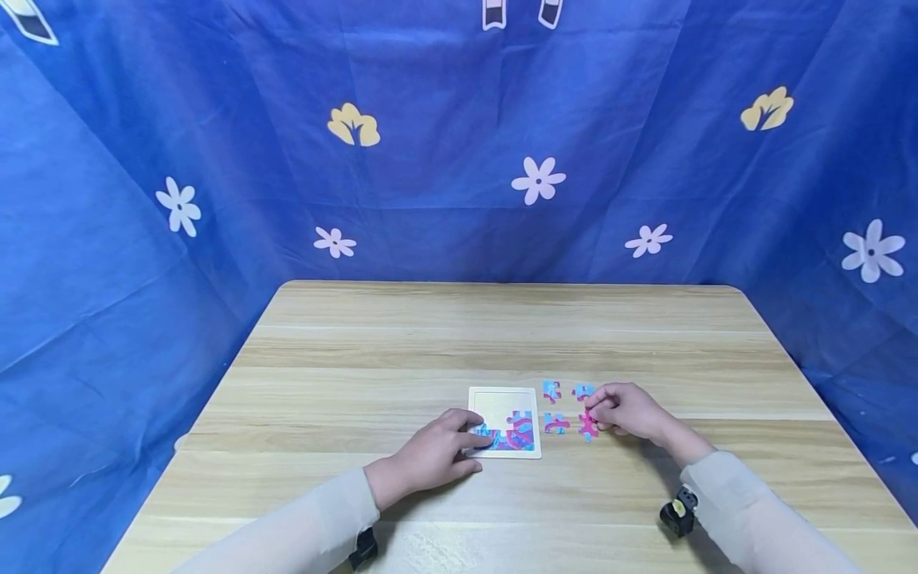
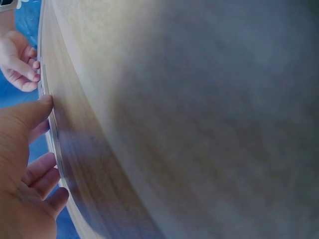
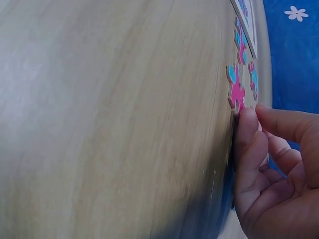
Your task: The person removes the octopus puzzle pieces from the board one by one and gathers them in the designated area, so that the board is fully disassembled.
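Note:
A pale square puzzle tray (image 1: 505,455) lies on the table, with joined blue and pink pieces (image 1: 522,437) along its lower and right parts. My left hand (image 1: 433,454) rests on the tray's left side, its fingers spread over the edge and the lower pieces. Right of the tray, my right hand (image 1: 631,410) pinches the edge of a mostly pink puzzle piece (image 3: 236,92) between thumb and forefinger. Other loose pieces lie close by: a blue one (image 1: 551,390), a blue and pink one (image 1: 555,423), and one (image 1: 582,391) beside the right fingertips.
The wooden table (image 1: 358,343) has rounded far corners. A blue curtain (image 1: 445,183) with flower prints hangs behind it and along both sides. Each wrist wears a small black device, such as the right one (image 1: 678,512).

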